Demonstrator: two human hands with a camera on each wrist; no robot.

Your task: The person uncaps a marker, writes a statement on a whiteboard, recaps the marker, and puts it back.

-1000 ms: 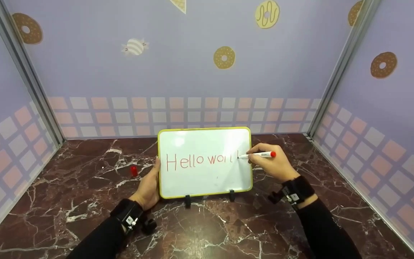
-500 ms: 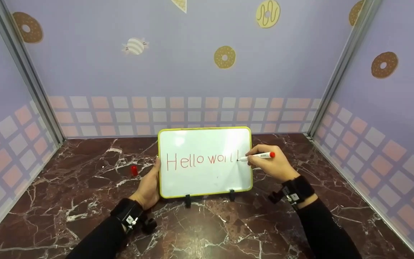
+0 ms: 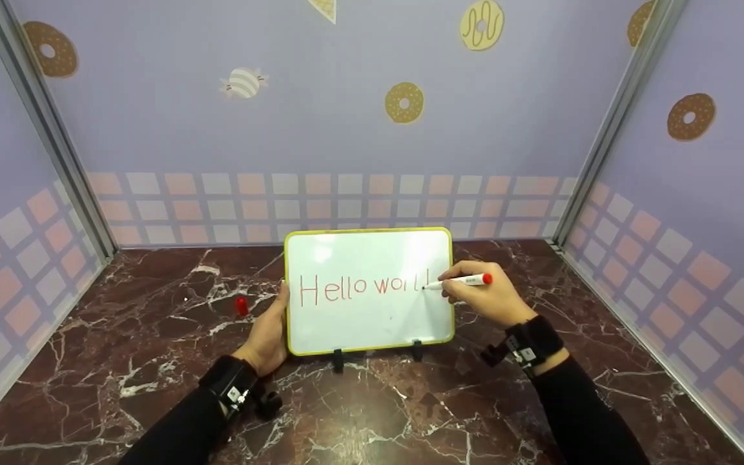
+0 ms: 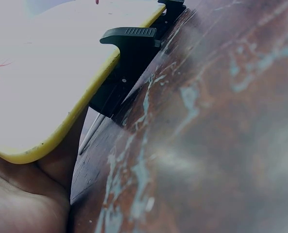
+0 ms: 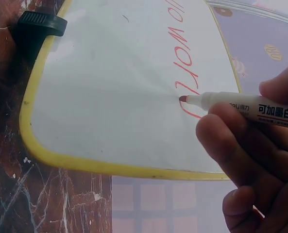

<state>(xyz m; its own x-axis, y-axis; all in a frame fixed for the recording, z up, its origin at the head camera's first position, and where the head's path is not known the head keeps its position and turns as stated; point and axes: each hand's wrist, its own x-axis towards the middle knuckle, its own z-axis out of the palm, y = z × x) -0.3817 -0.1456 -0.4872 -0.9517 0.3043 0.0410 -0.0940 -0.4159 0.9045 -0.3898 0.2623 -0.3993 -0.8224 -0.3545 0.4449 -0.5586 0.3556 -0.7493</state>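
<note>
A yellow-rimmed whiteboard [image 3: 359,326] stands tilted back on the table, with "Hello worl" and a further stroke in red. My left hand [image 3: 265,342] grips its left edge, thumb at the rim, other fingers behind it and mostly hidden. My right hand [image 3: 491,294] pinches a white whiteboard marker [image 3: 472,279] with a red end, over the board's right edge. In the right wrist view the marker [image 5: 221,99] has its red tip at the board, at the end of a curved red stroke. The marker's red cap [image 3: 241,306] lies on the table left of my left hand.
Black clips of a stand [image 3: 338,360] hold the board's lower edge; one clip [image 4: 134,36] shows close in the left wrist view. The dark marbled table [image 3: 372,420] meets lilac walls [image 3: 320,129] at the back and sides.
The marker tip has moved slightly down, then left, along the board, and my right hand with it. My left hand, the board and the cap have stayed in place.
</note>
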